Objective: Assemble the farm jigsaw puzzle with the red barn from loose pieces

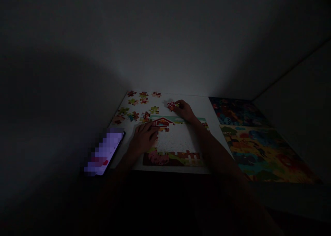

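A partly built jigsaw puzzle with a red barn lies on a white table in a dark room. My left hand rests flat on the puzzle's left edge, fingers stretched toward the barn. Beyond the puzzle's top edge, my right hand is closed in a pinch on a red puzzle piece. Several loose pieces lie scattered at the table's far left.
A phone with a lit screen lies at the table's left front corner. Two colourful finished puzzle boards lie to the right. Walls close in behind and to the right of the table.
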`<move>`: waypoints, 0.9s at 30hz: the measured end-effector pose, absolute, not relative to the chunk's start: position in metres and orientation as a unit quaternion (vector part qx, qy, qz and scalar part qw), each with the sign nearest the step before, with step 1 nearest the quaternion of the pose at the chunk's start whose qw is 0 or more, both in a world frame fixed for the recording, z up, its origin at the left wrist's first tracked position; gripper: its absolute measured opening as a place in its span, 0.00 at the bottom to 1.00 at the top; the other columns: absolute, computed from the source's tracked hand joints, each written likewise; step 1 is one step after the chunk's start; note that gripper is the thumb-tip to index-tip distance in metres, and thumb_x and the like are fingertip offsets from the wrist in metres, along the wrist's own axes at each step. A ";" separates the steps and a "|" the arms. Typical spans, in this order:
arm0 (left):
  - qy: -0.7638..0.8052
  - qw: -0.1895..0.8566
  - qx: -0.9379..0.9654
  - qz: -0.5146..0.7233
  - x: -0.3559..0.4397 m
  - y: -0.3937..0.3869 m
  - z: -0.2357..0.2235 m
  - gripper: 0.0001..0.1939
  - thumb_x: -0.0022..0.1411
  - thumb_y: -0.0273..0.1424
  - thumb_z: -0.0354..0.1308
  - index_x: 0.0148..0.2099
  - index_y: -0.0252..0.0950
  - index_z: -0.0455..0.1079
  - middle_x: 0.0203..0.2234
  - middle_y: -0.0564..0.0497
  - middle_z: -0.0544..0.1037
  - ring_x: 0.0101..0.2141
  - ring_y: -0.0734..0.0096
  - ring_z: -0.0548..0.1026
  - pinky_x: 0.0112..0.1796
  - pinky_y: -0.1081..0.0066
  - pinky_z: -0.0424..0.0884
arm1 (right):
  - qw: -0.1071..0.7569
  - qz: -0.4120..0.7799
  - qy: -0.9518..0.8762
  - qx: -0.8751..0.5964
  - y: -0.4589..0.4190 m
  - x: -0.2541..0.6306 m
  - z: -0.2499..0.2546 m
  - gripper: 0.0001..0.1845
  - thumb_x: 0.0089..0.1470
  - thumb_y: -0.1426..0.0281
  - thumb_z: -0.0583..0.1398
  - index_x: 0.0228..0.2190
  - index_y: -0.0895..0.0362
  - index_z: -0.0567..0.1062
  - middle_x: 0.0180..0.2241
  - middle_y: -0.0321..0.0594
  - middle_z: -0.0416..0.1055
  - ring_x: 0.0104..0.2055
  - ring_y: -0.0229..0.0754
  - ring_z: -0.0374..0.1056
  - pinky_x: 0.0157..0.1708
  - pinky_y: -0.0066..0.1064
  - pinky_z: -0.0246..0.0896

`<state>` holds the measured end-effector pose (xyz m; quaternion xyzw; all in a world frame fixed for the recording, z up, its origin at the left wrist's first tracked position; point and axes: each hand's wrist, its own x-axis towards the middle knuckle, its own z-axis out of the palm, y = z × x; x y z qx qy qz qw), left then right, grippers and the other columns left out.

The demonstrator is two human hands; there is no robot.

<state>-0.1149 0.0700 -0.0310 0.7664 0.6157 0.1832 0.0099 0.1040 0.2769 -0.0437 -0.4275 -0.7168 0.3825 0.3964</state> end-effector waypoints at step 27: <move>0.610 0.020 0.756 0.236 -0.115 0.071 -0.033 0.17 0.66 0.29 0.54 0.55 0.47 0.74 0.58 0.48 0.72 0.58 0.55 0.69 0.56 0.52 0.64 | 0.338 0.480 -0.712 -0.386 0.221 0.129 -0.007 0.27 0.44 0.52 0.66 0.42 0.55 0.74 0.29 0.35 0.73 0.30 0.39 0.67 0.30 0.31 0.61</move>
